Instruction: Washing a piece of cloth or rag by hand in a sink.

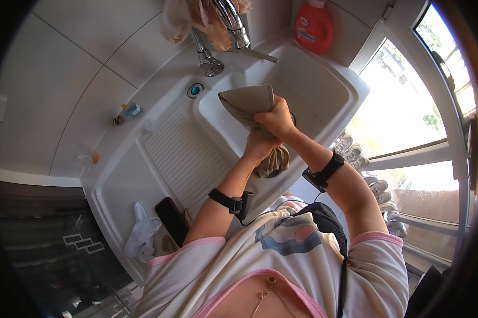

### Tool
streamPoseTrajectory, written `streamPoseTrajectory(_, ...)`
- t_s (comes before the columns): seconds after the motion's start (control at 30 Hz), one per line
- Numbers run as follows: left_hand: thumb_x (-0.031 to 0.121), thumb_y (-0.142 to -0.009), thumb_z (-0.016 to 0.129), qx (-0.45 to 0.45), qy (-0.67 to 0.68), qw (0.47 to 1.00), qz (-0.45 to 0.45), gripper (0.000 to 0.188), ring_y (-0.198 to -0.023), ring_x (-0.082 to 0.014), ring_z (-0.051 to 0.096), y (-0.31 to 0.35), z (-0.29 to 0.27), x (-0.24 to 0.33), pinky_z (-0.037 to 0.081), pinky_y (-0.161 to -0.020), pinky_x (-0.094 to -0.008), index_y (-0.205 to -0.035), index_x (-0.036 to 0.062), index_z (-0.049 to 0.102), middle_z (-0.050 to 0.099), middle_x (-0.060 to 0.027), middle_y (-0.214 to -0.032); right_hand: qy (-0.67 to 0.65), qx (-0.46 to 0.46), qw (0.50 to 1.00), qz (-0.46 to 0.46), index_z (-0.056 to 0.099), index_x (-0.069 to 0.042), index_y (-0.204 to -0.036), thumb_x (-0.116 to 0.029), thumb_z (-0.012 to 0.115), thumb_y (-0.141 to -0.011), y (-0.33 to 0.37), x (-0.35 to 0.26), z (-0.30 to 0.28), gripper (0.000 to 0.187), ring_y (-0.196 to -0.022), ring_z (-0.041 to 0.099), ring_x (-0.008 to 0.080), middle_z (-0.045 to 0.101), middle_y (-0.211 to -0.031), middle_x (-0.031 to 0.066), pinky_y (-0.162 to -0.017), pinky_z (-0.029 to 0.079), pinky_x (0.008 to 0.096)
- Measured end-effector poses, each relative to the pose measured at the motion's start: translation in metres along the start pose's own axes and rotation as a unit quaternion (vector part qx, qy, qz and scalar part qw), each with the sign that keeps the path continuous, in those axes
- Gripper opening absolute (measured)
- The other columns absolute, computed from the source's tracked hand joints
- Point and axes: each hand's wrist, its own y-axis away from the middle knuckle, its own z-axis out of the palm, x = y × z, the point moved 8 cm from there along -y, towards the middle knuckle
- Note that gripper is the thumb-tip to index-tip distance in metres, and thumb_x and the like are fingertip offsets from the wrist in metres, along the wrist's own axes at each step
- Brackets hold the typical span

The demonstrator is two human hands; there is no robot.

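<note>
A khaki cloth (245, 100) hangs over the basin of a white laundry sink (323, 79), held in both my hands. Its upper part spreads out as a smooth, pointed flap; the lower part is bunched in folds. My right hand (277, 119) is closed round the middle of the cloth, thumb pressed on the flap. Just below it, touching it, my left hand (261, 144) grips the gathered part, its fingers partly hidden by the cloth and the wrist. What kind of cloth article it is cannot be made out.
Left of the basin lies a ribbed washboard (180, 148), with a dark phone (171, 220) and a white cloth (142, 230) nearer me. A chrome faucet (233, 26) and a red detergent bottle (313, 26) stand behind. Several shoes (350, 151) line the window at right.
</note>
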Motion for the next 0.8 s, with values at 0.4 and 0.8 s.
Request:
streamPoseTrajectory(0.4,-0.001,-0.07,0.058,0.026,0.271,0.962,-0.004,0.032,-0.081,-0.0167,0.057,-0.018,-0.032,-0.002,0.047,-0.072,-0.0267,-0.101,0.001,0.051,0.056,-0.0076,-0.092,0.092,0.031,0.989,-0.113,0.022,-0.002,-0.129,-0.019,0.064,-0.062,0.042,0.007,-0.011,0.081,-0.117,0.032,0.039,0.032,-0.125,0.0248,-0.097,0.029,0.0395)
streamPoseTrajectory(0.8,-0.003,-0.066,0.055,0.127,0.318,0.933,0.111,0.039,-0.09,-0.0198,0.056,-0.007,-0.023,0.063,0.046,-0.082,-0.0308,-0.105,-0.0031,0.051,0.056,-0.0106,-0.096,0.098,0.079,0.981,-0.148,0.038,0.0,-0.113,-0.012,0.067,-0.063,0.033,0.011,0.006,0.06,-0.082,0.055,0.0416,0.057,-0.089,0.0245,-0.069,0.043,0.0455)
